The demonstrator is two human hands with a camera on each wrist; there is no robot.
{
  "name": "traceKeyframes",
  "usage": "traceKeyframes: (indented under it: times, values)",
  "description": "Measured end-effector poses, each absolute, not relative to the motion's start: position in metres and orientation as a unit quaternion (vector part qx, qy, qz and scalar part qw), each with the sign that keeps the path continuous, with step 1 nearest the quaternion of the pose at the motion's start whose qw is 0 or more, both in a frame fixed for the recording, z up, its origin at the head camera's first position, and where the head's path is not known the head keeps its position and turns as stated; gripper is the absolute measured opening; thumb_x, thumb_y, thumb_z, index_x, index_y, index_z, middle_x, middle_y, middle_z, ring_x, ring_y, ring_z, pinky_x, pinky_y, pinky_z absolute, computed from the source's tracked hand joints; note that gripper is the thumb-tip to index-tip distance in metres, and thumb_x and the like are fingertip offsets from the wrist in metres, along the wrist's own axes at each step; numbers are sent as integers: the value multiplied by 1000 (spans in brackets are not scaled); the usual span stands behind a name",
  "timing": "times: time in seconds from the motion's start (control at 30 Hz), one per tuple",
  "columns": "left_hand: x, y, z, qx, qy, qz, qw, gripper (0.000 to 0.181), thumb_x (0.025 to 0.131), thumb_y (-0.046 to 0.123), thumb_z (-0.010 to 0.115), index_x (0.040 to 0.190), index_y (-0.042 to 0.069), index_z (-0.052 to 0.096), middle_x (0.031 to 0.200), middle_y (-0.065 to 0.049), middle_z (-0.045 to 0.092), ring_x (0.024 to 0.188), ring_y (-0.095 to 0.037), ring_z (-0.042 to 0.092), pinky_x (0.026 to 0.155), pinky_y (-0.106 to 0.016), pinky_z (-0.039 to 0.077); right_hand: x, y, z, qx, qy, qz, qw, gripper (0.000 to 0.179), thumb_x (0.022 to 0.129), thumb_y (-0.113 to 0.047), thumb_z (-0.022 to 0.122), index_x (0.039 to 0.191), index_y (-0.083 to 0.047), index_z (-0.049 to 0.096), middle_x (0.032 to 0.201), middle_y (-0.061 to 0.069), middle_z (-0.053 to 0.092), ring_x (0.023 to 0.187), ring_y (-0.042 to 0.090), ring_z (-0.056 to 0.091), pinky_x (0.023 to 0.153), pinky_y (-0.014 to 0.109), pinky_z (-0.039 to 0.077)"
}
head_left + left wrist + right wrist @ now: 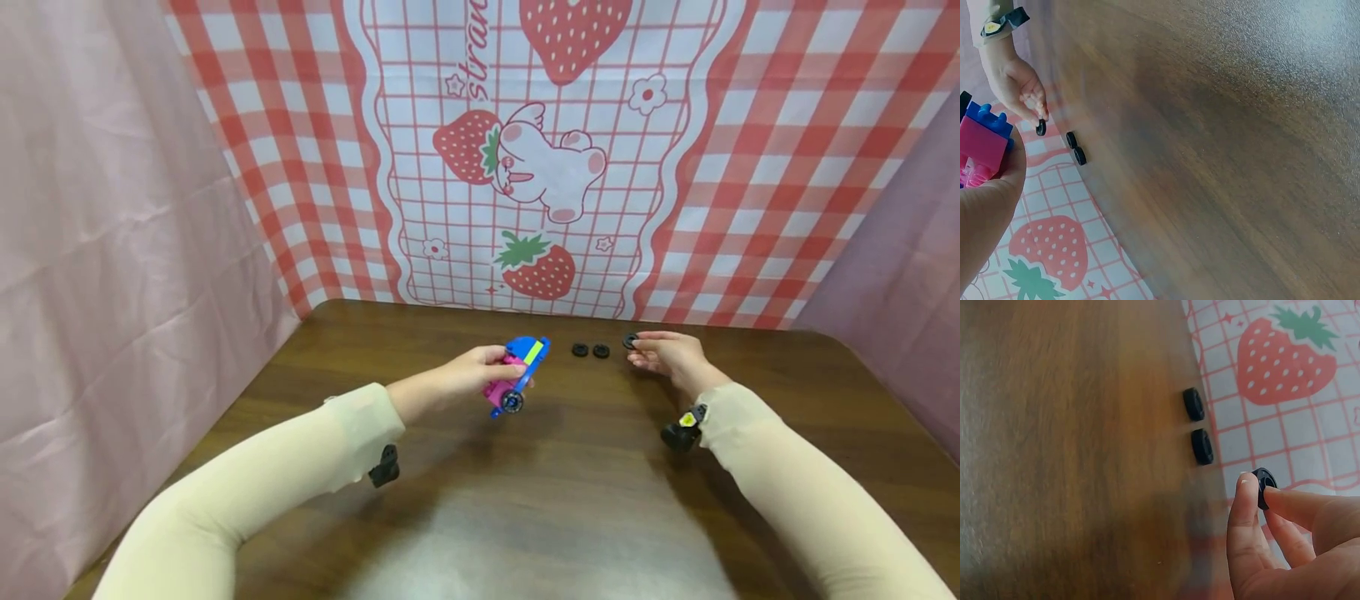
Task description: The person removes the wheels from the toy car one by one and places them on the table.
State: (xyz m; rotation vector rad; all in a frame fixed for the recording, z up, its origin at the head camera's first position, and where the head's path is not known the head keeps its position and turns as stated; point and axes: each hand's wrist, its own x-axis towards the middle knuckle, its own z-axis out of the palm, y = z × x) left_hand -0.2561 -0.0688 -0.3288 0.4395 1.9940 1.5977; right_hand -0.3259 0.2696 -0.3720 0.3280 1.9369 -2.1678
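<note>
A pink and blue toy car (502, 385) with a yellow-green strip is gripped in my left hand (468, 372), held above the table. One black wheel (512, 402) with a blue hub shows on its near side; in the left wrist view its pink body (982, 147) is partly cut off by the frame edge. My right hand (671, 354) pinches a small black tire (1265, 486) between thumb and fingertips, raised off the table. To the left of that hand, two more black tires (580, 350) lie close together near the table's back edge.
The brown wooden table (570, 500) ends at a red-and-white checked cloth (780, 167) with strawberry prints hanging behind it. Pale pink curtains (112, 250) hang at the sides. A small black device (681, 433) is strapped at the right wrist.
</note>
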Motion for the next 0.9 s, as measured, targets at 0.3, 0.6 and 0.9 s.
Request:
traceKeyframes:
  times: [0.3, 0.6, 0.9]
  values:
    - [-256, -66, -330, 179, 731, 600, 272, 39, 102, 16, 48, 133, -8, 43, 132, -32, 54, 99, -22, 67, 88, -37, 55, -333, 268, -384, 130, 675, -717, 116, 52, 95, 7, 50, 143, 12, 32, 69, 5, 69, 64, 13, 70, 69, 28, 59]
    - [-255, -68, -330, 173, 733, 608, 252, 40, 103, 19, 47, 133, -6, 43, 127, -27, 59, 114, -38, 60, 79, -30, 56, -337, 266, -383, 155, 683, -703, 123, 52, 94, 7, 51, 141, 15, 31, 69, 6, 68, 64, 14, 71, 76, 29, 58]
    - [-254, -70, -332, 179, 727, 613, 252, 37, 103, 19, 46, 131, -6, 44, 123, -26, 62, 92, -15, 65, 71, -26, 53, -342, 266, -375, 191, 680, -691, 153, 42, 91, 7, 58, 129, 12, 40, 66, 10, 68, 63, 17, 71, 77, 31, 58]
